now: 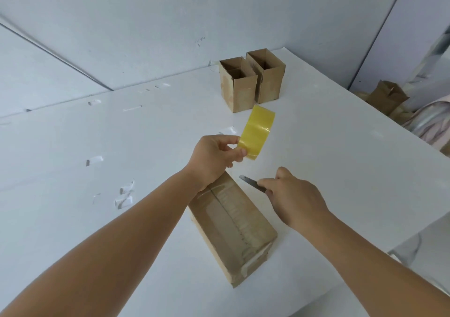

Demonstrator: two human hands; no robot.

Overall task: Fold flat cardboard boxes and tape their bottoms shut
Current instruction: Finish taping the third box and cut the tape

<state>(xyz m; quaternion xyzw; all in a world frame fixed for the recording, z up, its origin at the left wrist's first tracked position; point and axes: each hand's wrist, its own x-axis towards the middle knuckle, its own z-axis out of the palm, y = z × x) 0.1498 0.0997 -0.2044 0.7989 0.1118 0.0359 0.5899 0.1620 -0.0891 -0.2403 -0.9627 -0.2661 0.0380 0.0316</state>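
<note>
White walls close in a white table (73, 219) whose top is nicked and gouged in several places toward the left side.

Furthest left of the working things is the left hand (214, 158), raised above the table with thumb and fingers pinching the lower edge of a yellow tape roll (258, 132). The roll is held edge-on and lifted past the far end of the box, which probably means a strip has just been drawn along the seam and the roll is kept taut or clear for cutting; whether tape runs from roll to box cannot be made out.

Below the hands lies the box (233, 231), on its side near the table's front edge, its closed bottom turned up so the flap seam faces the person. Clear tape already runs along that seam and wraps over the near end, so this bottom looks close to finished.

Behind, toward the back edge, two boxes (253, 80) stand upright and open-topped, touching each other, likely set aside as done.

Right of the lying box, the right hand (297, 195) grips a knife (252, 182), fingers curled round the handle and the blade pointing left toward the box's far end, ready to cut the tape there.

Beyond the table's right edge, more cardboard (387, 97) sits on the floor.
</note>
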